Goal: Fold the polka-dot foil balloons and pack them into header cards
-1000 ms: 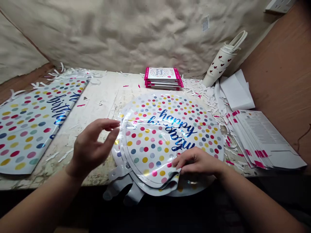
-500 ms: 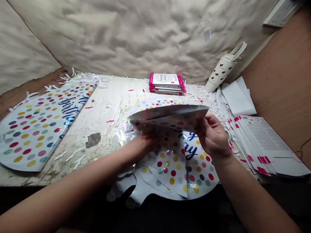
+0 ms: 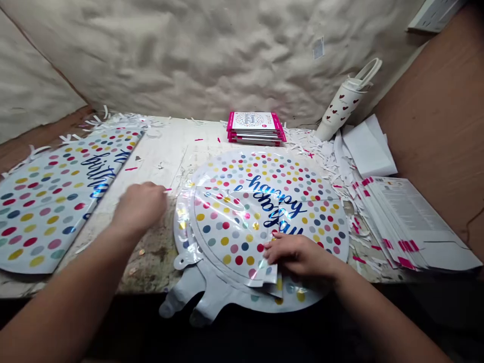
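Left hand (image 3: 139,207) curled loosely, right hand (image 3: 298,254) palm-down, fingers extended.

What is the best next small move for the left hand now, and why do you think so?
Probably move the left hand onto the foil balloon and smooth the folded flap flat. Only the right hand presses on that flap, near its lower edge, and the rest of the flap looks loose and shiny, so it may spring open.
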Action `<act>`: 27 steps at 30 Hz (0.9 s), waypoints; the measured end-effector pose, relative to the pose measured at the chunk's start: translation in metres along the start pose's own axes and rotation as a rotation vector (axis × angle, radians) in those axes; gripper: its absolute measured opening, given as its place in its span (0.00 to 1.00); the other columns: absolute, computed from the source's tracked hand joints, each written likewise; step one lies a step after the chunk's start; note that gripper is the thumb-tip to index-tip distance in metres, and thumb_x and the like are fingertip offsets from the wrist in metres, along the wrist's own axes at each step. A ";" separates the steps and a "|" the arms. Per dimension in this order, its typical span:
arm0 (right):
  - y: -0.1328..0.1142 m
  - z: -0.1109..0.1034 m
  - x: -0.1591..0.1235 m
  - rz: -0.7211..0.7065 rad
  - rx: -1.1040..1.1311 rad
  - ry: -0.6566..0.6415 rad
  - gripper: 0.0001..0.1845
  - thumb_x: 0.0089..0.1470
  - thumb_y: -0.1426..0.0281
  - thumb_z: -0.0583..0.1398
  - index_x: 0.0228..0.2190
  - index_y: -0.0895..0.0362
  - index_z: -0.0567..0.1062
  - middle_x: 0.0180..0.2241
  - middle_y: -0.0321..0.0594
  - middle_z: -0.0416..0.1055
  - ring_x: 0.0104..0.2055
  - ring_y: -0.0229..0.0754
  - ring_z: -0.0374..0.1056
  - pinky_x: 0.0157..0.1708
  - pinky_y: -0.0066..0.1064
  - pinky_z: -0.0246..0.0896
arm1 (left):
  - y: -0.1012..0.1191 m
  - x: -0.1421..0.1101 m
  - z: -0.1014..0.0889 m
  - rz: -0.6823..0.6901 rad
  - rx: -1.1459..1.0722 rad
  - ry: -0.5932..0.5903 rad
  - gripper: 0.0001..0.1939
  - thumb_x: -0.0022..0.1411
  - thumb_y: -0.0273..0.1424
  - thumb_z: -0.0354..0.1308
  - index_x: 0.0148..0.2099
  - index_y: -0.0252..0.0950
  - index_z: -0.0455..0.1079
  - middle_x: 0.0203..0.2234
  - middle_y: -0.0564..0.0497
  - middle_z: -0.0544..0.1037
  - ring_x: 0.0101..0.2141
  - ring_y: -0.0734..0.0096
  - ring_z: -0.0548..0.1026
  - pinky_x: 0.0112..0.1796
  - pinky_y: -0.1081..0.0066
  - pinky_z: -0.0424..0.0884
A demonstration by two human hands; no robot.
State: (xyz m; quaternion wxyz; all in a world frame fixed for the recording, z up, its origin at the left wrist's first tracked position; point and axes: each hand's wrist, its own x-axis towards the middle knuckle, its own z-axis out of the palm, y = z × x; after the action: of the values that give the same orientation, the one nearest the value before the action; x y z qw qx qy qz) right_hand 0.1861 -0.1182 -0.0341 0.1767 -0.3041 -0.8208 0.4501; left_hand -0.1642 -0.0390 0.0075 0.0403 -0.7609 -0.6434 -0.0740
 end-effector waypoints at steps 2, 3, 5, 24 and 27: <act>0.001 0.001 0.000 -0.020 -0.002 0.006 0.15 0.47 0.82 0.56 0.32 0.54 0.76 0.40 0.36 0.75 0.50 0.38 0.66 0.59 0.39 0.45 | 0.009 0.006 -0.007 0.026 0.061 0.107 0.15 0.59 0.26 0.46 0.42 0.27 0.71 0.40 0.39 0.74 0.45 0.51 0.70 0.47 0.51 0.64; 0.001 0.002 0.000 -0.022 0.001 0.011 0.15 0.47 0.82 0.55 0.31 0.54 0.76 0.41 0.37 0.75 0.51 0.38 0.66 0.59 0.39 0.45 | 0.022 0.008 -0.006 0.118 0.049 0.132 0.16 0.60 0.26 0.44 0.45 0.28 0.70 0.44 0.40 0.73 0.47 0.55 0.69 0.49 0.54 0.63; 0.001 0.002 -0.003 -0.018 0.001 0.019 0.14 0.47 0.82 0.55 0.30 0.55 0.76 0.41 0.38 0.75 0.51 0.38 0.66 0.59 0.39 0.45 | 0.058 0.010 0.005 0.436 -0.049 0.075 0.20 0.62 0.25 0.41 0.52 0.30 0.67 0.50 0.43 0.70 0.51 0.62 0.66 0.51 0.62 0.62; 0.029 -0.049 0.004 0.750 -0.607 0.266 0.47 0.50 0.48 0.52 0.62 0.57 0.39 0.65 0.48 0.30 0.65 0.54 0.25 0.60 0.55 0.27 | 0.130 0.011 0.049 0.612 -0.196 -0.345 0.33 0.64 0.50 0.37 0.66 0.41 0.41 0.64 0.43 0.42 0.62 0.47 0.40 0.55 0.44 0.40; 0.019 -0.031 -0.010 0.729 -0.533 0.204 0.56 0.42 0.50 0.60 0.62 0.55 0.37 0.64 0.48 0.26 0.65 0.56 0.21 0.59 0.58 0.25 | 0.138 0.019 0.048 0.653 -0.206 -0.313 0.28 0.66 0.44 0.35 0.66 0.41 0.42 0.64 0.45 0.42 0.63 0.52 0.37 0.56 0.46 0.40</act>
State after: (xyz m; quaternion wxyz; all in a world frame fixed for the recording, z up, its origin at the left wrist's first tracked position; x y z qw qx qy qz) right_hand 0.2174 -0.0973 -0.0338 0.0023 -0.6503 -0.7258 0.2242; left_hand -0.0218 -0.0364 -0.0317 -0.1138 -0.9282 -0.3544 -0.0041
